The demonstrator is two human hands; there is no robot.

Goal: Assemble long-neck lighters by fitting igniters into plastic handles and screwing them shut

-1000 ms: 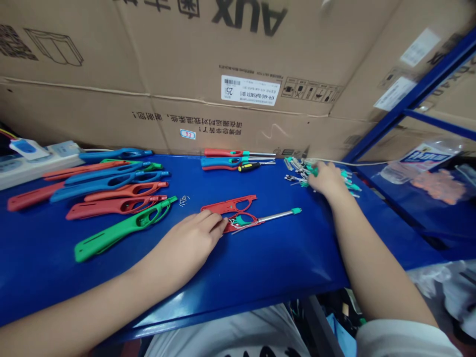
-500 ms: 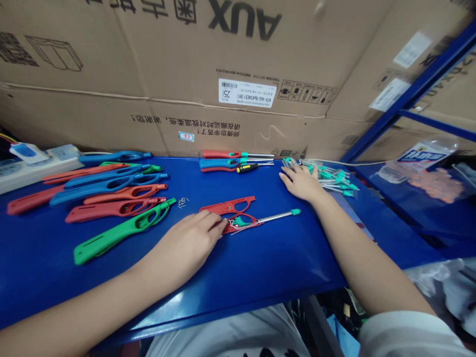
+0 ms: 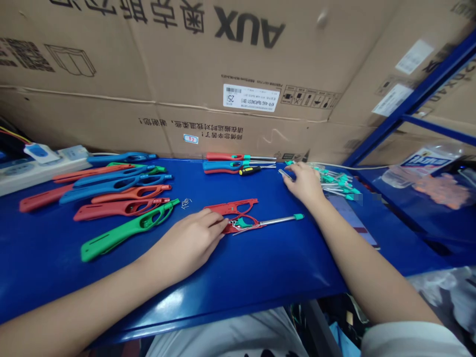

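On the blue table lies an opened red lighter casing (image 3: 238,206), its two halves side by side. A metal tube (image 3: 277,221) with a green tip extends from the lower half, which also bears a green trigger and white wires. My left hand (image 3: 197,233) has its fingers closed on the left end of the casing. At the back right, my right hand (image 3: 305,183) pinches a small metal piece (image 3: 285,174) between thumb and fingers. It is beside a pile of metal tubes with green ends (image 3: 336,181).
Several coloured casings (image 3: 126,225) lie at the left, near a power strip (image 3: 44,168). Small screws (image 3: 185,203) lie mid-table. Lighters (image 3: 223,165) and a yellow-black screwdriver (image 3: 250,170) sit by the cardboard box (image 3: 167,74). A blue shelf frame (image 3: 405,106) stands right.
My right hand has drawn slightly back from the pile, and a small metal piece now shows in its fingers. My left hand stays on the red casing. The camera view has shifted slightly.
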